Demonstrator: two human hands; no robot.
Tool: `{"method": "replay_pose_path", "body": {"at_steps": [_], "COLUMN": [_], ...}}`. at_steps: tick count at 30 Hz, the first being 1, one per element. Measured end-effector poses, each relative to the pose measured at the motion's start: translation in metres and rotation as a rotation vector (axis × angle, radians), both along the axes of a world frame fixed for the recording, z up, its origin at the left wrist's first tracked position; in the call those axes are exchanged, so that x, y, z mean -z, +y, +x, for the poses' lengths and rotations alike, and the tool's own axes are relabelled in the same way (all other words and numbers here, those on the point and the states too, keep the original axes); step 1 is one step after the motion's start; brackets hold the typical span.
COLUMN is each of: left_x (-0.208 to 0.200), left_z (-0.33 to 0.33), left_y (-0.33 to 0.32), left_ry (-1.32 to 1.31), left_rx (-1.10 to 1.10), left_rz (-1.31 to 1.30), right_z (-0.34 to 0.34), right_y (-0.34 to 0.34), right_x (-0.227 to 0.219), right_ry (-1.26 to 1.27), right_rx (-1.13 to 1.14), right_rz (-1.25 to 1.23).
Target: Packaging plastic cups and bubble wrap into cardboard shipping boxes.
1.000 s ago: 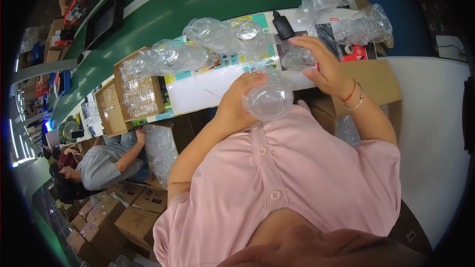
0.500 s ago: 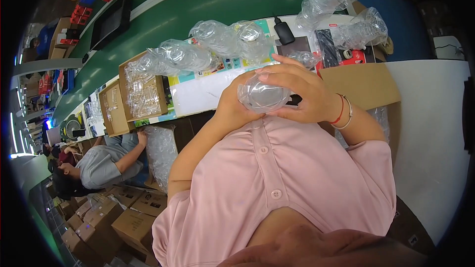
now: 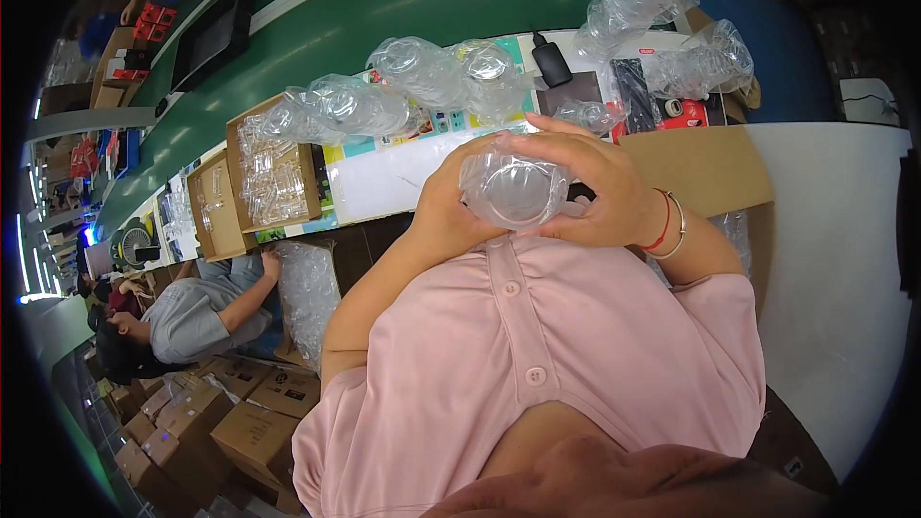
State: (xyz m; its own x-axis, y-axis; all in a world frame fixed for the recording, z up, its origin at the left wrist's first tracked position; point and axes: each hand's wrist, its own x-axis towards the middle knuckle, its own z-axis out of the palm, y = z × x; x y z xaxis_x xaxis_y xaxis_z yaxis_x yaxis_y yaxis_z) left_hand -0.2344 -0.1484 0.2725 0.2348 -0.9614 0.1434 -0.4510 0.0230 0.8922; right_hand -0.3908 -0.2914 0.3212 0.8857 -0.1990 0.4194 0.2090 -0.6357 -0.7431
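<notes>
We see our right hand (image 3: 600, 194) curled at three o'clock and our left hand (image 3: 449, 213) cupped at nine o'clock around one clear plastic cup (image 3: 511, 192), held against the chest below the worktable (image 3: 403, 177). Its far side is hidden by fingers, and it may be wrapped in film.

Single head-worn fisheye view, steeply downward, close over the person's chest and worktable (image 3: 384, 182).

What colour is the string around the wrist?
Red. The thin string bracelet sits on the right hand's wrist beside a silver bangle, clearest in the head view.
</notes>
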Motion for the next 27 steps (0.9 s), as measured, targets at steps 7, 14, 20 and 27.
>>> {"method": "replay_pose_path", "body": {"at_steps": [7,14,20,27], "left_x": [-0.001,0.004,0.000,0.010], "left_z": [-0.002,-0.003,-0.001,0.006], "left_y": [0.000,-0.002,-0.002,-0.010], "left_ry": [0.110,0.101,-0.004,0.303], "left_rx": [0.003,0.024,0.054,-0.011], "left_rz": [0.041,-0.029,-0.048,0.074], "right_z": [-0.001,-0.003,0.001,0.013], "right_y": [0.000,0.003,0.002,-0.018], "right_x": [0.000,0.004,-0.004,-0.013], "right_ry": [-0.002,-0.052,-0.112,-0.106], "right_rx": [-0.011,-0.019,-0.069,0.146], "right_rz": [0.020,0.047,-0.007,0.450]}}
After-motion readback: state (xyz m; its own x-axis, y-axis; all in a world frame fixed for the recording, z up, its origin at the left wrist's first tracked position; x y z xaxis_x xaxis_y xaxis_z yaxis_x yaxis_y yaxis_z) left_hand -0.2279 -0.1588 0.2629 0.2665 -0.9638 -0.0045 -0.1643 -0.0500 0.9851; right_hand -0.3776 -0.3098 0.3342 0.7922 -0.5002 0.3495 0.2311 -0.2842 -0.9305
